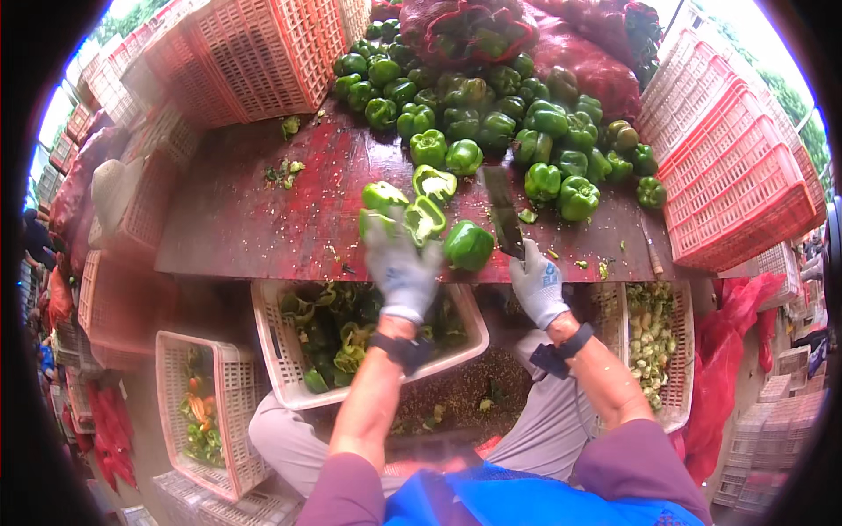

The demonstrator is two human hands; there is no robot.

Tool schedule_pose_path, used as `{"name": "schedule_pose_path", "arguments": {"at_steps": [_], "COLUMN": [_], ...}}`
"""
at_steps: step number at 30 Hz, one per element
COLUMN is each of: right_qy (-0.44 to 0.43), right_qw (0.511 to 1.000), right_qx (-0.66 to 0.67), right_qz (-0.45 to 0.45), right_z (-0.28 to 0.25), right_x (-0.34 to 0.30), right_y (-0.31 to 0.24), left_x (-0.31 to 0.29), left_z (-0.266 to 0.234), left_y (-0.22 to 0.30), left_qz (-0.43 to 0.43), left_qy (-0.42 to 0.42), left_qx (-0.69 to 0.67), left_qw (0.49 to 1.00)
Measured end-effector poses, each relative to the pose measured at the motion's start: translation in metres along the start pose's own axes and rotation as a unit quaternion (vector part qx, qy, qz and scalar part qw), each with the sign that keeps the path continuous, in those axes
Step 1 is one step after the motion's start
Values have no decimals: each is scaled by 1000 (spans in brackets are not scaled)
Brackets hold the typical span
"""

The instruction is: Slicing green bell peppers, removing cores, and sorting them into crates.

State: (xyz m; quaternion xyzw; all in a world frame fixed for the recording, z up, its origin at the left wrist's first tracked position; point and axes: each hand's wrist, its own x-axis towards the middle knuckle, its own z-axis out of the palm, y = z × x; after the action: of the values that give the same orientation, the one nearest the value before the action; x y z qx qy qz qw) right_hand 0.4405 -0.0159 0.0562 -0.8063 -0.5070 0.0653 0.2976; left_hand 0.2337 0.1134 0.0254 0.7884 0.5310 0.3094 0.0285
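My left hand (400, 270), in a pale grey work glove, is at the table's near edge. Its fingers look spread, slightly blurred, and reach to the cut green bell pepper pieces (425, 219); it holds nothing that I can see. A whole green bell pepper (468, 245) lies just right of it, between my hands. My right hand (538, 282), gloved too, is closed round the handle of a knife (502, 210). The broad dark blade points away from me, over the tabletop. The handle is mostly hidden in the glove.
Whole green peppers (491, 105) are heaped at the back of the red-stained table (237, 210), below red mesh sacks (579, 70). Under the near edge, a white crate (285, 368) holds pepper pieces; another crate (682, 351) holds pale cores. Pink crates (732, 180) flank the table. A thin tool (653, 250) lies right.
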Motion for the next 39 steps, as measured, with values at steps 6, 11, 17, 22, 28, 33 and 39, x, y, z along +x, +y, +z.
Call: {"name": "schedule_pose_path", "arguments": {"at_steps": [6, 11, 17, 22, 28, 33, 39], "right_qy": [-58, -67, -161, -186, -309, -273, 19], "right_qw": [988, 987, 964, 977, 948, 959, 993], "right_qx": [54, 83, 109, 35, -39, -57, -105], "right_qz": [130, 120, 183, 96, 69, 55, 40], "right_z": [15, -12, 12, 18, 23, 15, -120], "right_x": [-8, -25, -31, 25, 72, 58, 50], "right_y": [-28, -43, -17, -27, -64, -36, -2], "left_x": [21, 10, 9, 16, 14, -2, 5], "left_z": [7, 27, 43, 44, 57, 67, 73], "left_y": [37, 39, 40, 35, 18, 0, -13], "left_qz": [-39, -29, 22, 45, 14, -31, -35], "left_qy": [-218, -192, -163, -155, -151, -130, -110], "left_qx": [-158, -139, -108, -92, -132, -138, -186], "left_qw": [962, 971, 980, 983, 980, 981, 976]}}
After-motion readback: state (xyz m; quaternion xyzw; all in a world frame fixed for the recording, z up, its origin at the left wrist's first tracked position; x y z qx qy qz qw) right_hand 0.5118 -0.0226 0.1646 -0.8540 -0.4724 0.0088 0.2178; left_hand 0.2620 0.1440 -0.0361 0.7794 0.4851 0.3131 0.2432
